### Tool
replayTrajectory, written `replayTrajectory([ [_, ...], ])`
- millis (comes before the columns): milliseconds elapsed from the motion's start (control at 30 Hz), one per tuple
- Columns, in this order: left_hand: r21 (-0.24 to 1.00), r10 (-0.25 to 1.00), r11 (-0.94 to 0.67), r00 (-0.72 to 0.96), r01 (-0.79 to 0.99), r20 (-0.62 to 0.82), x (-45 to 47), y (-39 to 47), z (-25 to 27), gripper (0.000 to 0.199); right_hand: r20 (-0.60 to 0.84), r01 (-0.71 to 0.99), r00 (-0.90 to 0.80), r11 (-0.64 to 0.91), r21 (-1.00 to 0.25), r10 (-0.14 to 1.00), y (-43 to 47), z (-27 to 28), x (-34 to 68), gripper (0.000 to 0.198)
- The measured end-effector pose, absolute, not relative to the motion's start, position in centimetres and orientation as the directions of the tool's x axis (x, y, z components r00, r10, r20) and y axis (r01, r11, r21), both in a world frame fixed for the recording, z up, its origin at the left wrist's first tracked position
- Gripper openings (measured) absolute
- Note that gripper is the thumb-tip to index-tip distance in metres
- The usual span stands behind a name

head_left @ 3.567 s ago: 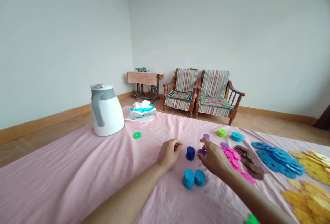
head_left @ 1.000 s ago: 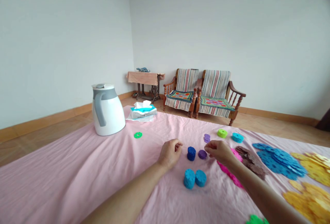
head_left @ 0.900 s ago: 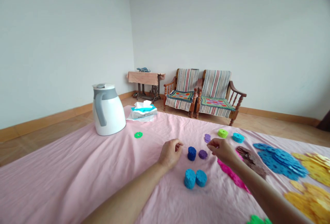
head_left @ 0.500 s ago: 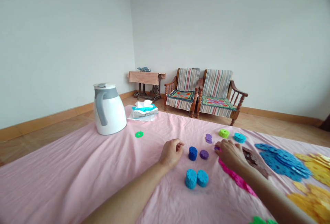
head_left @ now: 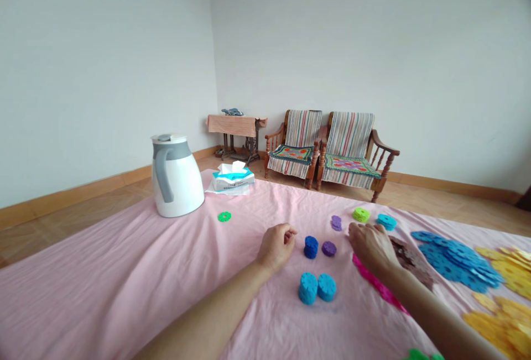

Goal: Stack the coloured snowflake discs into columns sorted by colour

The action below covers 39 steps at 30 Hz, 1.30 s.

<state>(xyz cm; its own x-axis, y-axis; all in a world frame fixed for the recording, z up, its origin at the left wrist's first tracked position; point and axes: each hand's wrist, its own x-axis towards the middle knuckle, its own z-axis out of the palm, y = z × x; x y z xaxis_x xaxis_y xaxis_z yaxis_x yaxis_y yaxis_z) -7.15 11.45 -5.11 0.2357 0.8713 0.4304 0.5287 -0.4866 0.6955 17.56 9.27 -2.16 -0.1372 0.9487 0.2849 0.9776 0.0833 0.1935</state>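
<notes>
My left hand [head_left: 277, 246] rests on the pink cloth with its fingers curled in; whatever is inside them, if anything, is hidden. Just right of it stand a dark blue stack of notched discs [head_left: 311, 247] and a short purple stack [head_left: 329, 248]. Nearer to me, two light blue stacks [head_left: 308, 288] touch side by side. My right hand [head_left: 371, 244] is closed and bent downward, its fingertips hidden from view. Loose purple discs [head_left: 336, 223] lie left of its fingers. Magenta discs [head_left: 377, 282] and brown discs [head_left: 409, 257] show beside the right hand and forearm.
Beyond my right hand are a lime stack [head_left: 361, 215] and a turquoise stack [head_left: 386, 222]. Blue [head_left: 460, 260] and yellow discs [head_left: 501, 327] pile up at right. At left stand a white jug [head_left: 178, 183], a tissue pack [head_left: 233, 177] and one green disc [head_left: 224, 217].
A purple disc that showed at my right fingertips is out of sight now. My right hand has shifted only slightly, and my left hand stays put.
</notes>
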Motion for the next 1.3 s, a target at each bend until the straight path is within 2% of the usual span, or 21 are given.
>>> replayTrajectory([
  [133,0.694,0.874,-0.482,0.237,0.534,0.424,-7.2,11.4,-5.1,0.022,0.340,0.989,-0.089,0.044,0.140,0.936,9.2,-2.0,17.5,0.022],
  [267,0.696,0.871,-0.487,0.240,0.527,0.428,-7.2,11.4,-5.2,0.021,0.393,1.000,-0.014,0.008,0.015,0.920,9.2,-1.9,17.3,0.023],
  [467,0.702,0.874,-0.484,0.244,0.523,0.421,-7.1,11.5,-5.3,0.019,0.291,0.964,-0.006,0.083,-0.253,0.957,10.0,-2.8,16.1,0.025],
  [600,0.702,0.870,-0.489,0.240,0.518,0.430,-7.1,11.6,-5.3,0.020,0.252,0.930,-0.018,0.109,-0.352,0.968,10.1,-3.2,15.1,0.025],
  [833,0.706,0.873,-0.485,0.237,0.516,0.427,-7.2,11.5,-5.2,0.021,0.247,0.903,-0.033,0.135,-0.409,0.968,10.0,-2.5,15.6,0.020],
  [967,0.701,0.872,-0.486,0.233,0.522,0.430,-7.1,11.4,-5.2,0.021,0.202,0.841,-0.238,0.305,-0.446,0.950,9.2,-1.1,16.1,0.029],
  [1100,0.704,0.874,-0.482,0.236,0.522,0.424,-7.1,11.3,-5.1,0.021,0.123,0.772,-0.472,0.476,-0.420,0.873,8.1,-0.2,16.3,0.054],
  [1300,0.710,0.880,-0.472,0.232,0.523,0.414,-7.1,11.2,-4.9,0.021,0.026,0.750,-0.589,0.559,-0.353,0.808,8.1,0.5,15.8,0.059],
])
